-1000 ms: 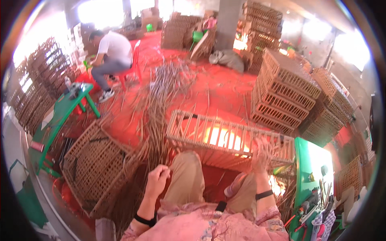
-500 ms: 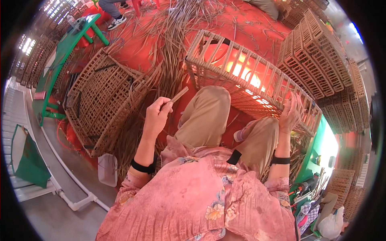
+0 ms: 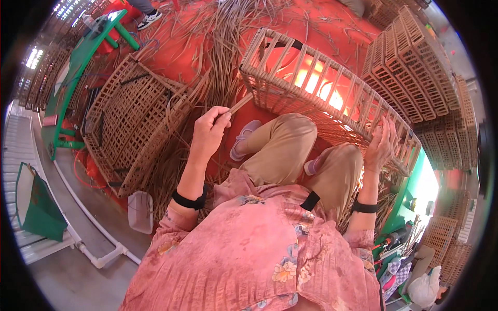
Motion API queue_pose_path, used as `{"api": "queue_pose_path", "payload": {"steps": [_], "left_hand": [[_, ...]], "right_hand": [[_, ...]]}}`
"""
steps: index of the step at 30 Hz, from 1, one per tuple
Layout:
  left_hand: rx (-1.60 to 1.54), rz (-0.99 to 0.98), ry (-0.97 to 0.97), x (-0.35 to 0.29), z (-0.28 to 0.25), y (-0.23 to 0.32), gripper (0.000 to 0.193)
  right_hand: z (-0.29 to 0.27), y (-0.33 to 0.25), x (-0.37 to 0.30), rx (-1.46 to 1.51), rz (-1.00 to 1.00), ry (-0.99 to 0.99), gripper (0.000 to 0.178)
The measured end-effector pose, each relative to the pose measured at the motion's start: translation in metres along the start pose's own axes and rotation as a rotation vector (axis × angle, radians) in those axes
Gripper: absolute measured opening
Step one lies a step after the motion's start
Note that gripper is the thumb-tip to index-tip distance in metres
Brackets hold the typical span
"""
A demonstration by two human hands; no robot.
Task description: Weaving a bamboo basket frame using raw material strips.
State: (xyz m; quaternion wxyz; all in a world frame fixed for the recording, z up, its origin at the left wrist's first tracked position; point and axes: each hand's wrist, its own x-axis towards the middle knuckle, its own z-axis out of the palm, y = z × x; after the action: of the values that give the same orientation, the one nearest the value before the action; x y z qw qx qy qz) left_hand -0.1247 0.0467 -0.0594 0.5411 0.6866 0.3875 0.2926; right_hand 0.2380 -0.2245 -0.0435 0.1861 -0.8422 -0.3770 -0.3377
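Note:
A long woven basket frame [image 3: 298, 93] with an open slatted side lies tilted in front of my knees. My left hand [image 3: 210, 129] is closed on a short flat wooden strip [image 3: 240, 103], whose far end points toward the basket's left corner; I cannot tell whether it touches. At the basket's right end my right hand [image 3: 381, 145] rests against the slatted side, fingers stretched out along it. Whether those fingers grip a slat is hard to see, but they look extended rather than wrapped.
Another woven basket [image 3: 137, 124] stands at left beside loose strips [image 3: 223, 67] strewn over the red floor. Stacked baskets [image 3: 410, 67] rise at the far right. A green bench [image 3: 83, 67], a white plastic tub [image 3: 140, 211] and a white pipe frame [image 3: 106, 258] are on my left.
My left hand has moved slightly right, bringing the strip nearer the basket's left corner. My knees have shifted right, showing a shoe. My right hand stays at the basket's right end.

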Motion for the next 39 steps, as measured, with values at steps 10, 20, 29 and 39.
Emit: {"api": "queue_pose_path", "payload": {"steps": [10,20,29,39], "left_hand": [[-0.08,0.027,0.04,0.001,0.001,-0.004,0.014],[-0.157,0.057,0.184,0.029,-0.019,0.009,0.019],[-0.225,0.148,0.112,0.071,-0.012,0.012,0.018],[-0.276,0.104,0.08,0.065,-0.005,0.019,0.018]], "right_hand": [[-0.001,0.002,-0.001,0.054,-0.018,-0.01,0.035],[-0.004,0.003,0.002,-0.011,-0.036,-0.057,0.036],[-0.012,-0.046,0.018,-0.132,0.043,0.087,0.04],[-0.002,-0.162,0.026,0.34,-0.286,-0.112,0.047]]}}
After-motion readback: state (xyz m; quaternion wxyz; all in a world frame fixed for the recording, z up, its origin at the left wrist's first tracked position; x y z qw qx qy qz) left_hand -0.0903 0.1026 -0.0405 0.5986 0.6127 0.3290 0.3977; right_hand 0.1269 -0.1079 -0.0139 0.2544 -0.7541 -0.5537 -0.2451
